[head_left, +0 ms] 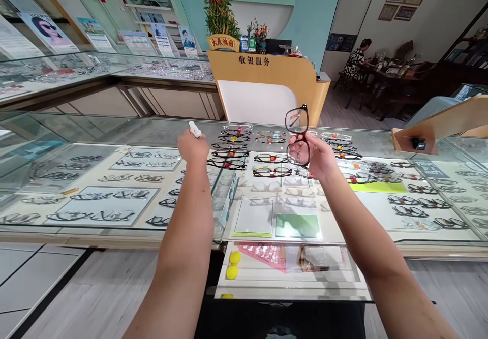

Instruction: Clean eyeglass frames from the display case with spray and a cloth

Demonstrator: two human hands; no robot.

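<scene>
My right hand [318, 156] pinches a pair of dark-framed eyeglasses [297, 119] near the bridge, holding them on end above the counter. A lens of these glasses bears a small red-and-white sticker. Farther left, my left hand [193, 146] is closed, and a small white crumpled piece, like a cloth or tissue [194, 128], sticks out of its top. Between the hands, rows of eyeglasses [229, 164] lie on the glass counter [251, 235]. Another column of eyeglasses [272, 172] sits closer to my right hand.
Inside the glass case lie more glasses on white trays [102, 206]. Below the counter's front edge, an open drawer [290, 289] holds yellow round cases and plastic packets. A wooden stand [415, 141] is at the right. Behind are a cashier desk [310, 90] and a seated person [356, 62].
</scene>
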